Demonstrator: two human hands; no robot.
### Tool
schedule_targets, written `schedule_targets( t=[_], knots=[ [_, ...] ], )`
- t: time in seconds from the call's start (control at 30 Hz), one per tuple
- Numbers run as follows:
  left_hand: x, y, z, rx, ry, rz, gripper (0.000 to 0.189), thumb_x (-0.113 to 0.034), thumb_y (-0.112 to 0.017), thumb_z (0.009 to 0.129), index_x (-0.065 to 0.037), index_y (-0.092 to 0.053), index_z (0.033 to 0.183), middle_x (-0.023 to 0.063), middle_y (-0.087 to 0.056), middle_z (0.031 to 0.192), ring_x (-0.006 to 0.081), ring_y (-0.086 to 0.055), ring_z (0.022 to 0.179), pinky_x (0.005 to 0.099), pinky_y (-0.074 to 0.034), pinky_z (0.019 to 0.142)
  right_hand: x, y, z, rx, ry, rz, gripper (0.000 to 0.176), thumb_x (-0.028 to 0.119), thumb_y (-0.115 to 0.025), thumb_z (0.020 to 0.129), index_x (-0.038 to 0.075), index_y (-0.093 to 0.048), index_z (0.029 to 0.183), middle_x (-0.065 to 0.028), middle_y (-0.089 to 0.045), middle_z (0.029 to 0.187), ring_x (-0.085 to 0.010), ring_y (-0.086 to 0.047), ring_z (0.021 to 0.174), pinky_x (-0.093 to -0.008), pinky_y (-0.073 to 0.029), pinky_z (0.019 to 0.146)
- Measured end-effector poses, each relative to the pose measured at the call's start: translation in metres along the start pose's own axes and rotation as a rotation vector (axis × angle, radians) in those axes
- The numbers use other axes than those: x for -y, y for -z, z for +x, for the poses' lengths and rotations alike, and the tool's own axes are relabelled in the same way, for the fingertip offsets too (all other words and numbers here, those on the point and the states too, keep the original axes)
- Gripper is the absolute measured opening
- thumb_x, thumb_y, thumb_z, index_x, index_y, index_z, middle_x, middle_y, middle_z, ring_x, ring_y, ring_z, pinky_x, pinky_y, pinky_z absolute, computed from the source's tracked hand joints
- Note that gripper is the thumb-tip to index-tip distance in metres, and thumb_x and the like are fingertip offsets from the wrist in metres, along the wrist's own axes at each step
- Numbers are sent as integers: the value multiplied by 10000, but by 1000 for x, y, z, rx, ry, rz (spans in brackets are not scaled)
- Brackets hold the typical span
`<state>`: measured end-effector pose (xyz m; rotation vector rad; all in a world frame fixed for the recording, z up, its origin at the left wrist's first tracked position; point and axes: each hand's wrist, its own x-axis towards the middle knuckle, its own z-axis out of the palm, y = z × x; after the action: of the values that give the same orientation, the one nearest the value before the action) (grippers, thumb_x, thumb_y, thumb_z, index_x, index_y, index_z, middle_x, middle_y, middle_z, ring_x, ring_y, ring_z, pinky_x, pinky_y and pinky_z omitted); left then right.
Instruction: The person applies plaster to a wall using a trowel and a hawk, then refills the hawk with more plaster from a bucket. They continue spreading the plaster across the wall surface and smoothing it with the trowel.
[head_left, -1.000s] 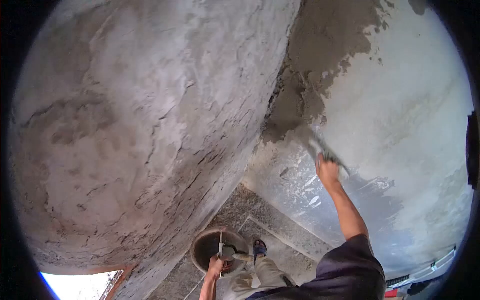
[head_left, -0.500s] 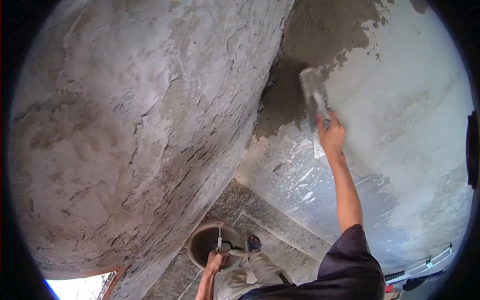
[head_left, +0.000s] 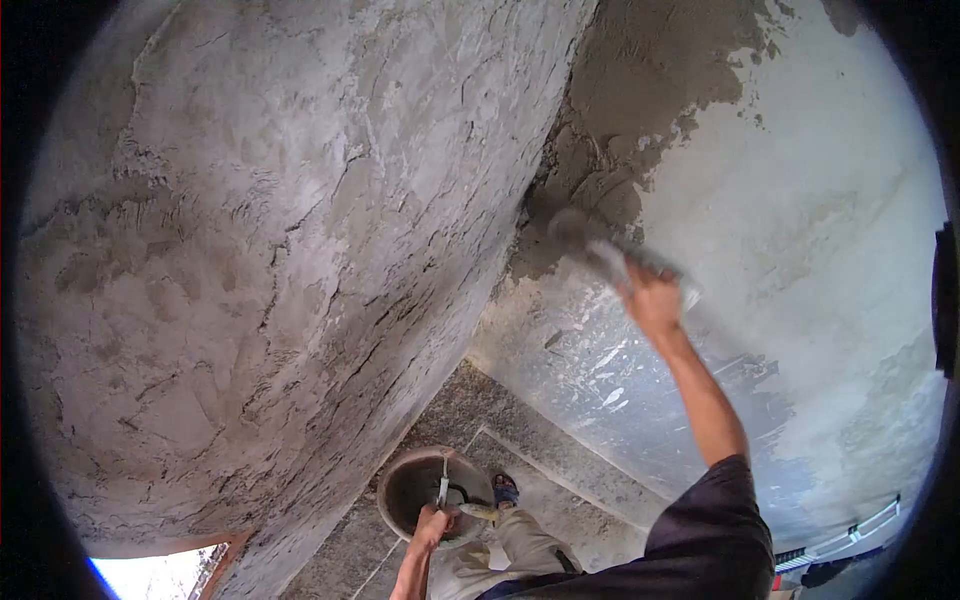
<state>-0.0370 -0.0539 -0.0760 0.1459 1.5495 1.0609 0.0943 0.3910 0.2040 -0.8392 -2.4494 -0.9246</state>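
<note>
My right hand (head_left: 655, 300) is closed around the handle of a flat plastering trowel (head_left: 610, 258), blurred by motion, against the right wall. Dark wet plaster (head_left: 590, 190) lies around and above the trowel beside the wall corner. Low in the view, my left hand (head_left: 431, 524) is closed on the handle of a small trowel (head_left: 443, 488), over a round bucket (head_left: 392, 490). What the bucket holds is dark and hard to make out.
A rough cracked wall (head_left: 250, 250) fills the left side. The smoother right wall (head_left: 830, 200) has pale patches. Below are a concrete floor (head_left: 570, 500) with a ledge and my sandalled foot (head_left: 506, 489). A ladder-like metal object (head_left: 860, 532) is at lower right.
My right hand and its trowel have turned and the blade has moved down and left along the wall. Ridged plaster now shows above it. My left hand has barely moved.
</note>
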Motion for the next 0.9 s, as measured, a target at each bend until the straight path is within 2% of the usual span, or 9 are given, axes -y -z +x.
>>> schedule_targets(
  t=[0.2,0.27,0.4,0.47,0.5,0.53,0.7,0.83,0.9],
  knots=[
    [-7,-6,1,20,29,-20,278,-190,-616,757,-54,-495,546,17,-441,476,131,-398,421,305,-277,413,-37,22,61,-233,-115,-60,398,296,-638,790,75,-607,1120,-106,-635,670,-285,-599,540,-364,-475,540],
    [-19,-7,3,23,27,-16,279,-187,-617,759,-53,-494,547,17,-441,476,129,-399,422,304,-278,412,-19,-6,37,49,-72,-139,407,249,-563,830,55,-554,1188,-125,-641,634,-258,-624,531,-418,-494,604],
    [-18,-1,-5,23,-3,-27,276,-177,-625,762,-54,-501,547,22,-458,485,125,-402,424,305,-284,417,14,-88,-51,572,109,77,309,179,-584,753,6,-627,1005,-151,-631,615,-315,-626,547,-461,-495,549],
    [-11,9,7,16,-20,-10,277,-175,-628,761,-55,-503,545,25,-467,490,125,-403,425,306,-287,421,13,-78,-74,278,175,205,313,228,-619,756,17,-651,985,-165,-634,637,-308,-628,552,-436,-491,525],
    [-3,11,13,40,3,-66,194,-137,-623,763,-39,-499,650,21,-446,509,121,-407,437,302,-344,433,11,-65,-60,272,183,197,313,228,-619,756,17,-651,985,-165,-634,637,-308,-628,552,-436,-491,525],
    [8,9,13,70,46,-117,144,-99,-617,766,-24,-494,755,16,-425,528,117,-412,448,298,-400,445,10,-34,-43,132,72,164,326,257,-633,760,32,-657,995,-173,-633,647,-315,-627,556,-428,-494,524],
    [-6,5,5,47,36,-40,185,-98,-611,783,-31,-487,663,20,-422,521,118,-405,444,308,-442,474,-22,58,70,-270,-337,268,314,286,-635,785,69,-662,1010,-181,-626,637,-327,-634,558,-416,-516,527],
    [-9,2,10,37,-3,-29,262,-126,-609,791,-44,-478,580,21,-405,474,119,-404,438,324,-429,471,-13,37,96,-157,-316,172,309,296,-621,794,65,-659,995,-185,-629,652,-344,-638,596,-431,-522,552],
    [-6,7,10,27,-25,-20,282,-136,-609,793,-45,-473,562,21,-398,458,119,-404,435,327,-425,472,11,0,79,142,-250,192,297,327,-608,794,67,-680,919,-222,-633,708,-368,-639,651,-440,-515,578]
  ],
)
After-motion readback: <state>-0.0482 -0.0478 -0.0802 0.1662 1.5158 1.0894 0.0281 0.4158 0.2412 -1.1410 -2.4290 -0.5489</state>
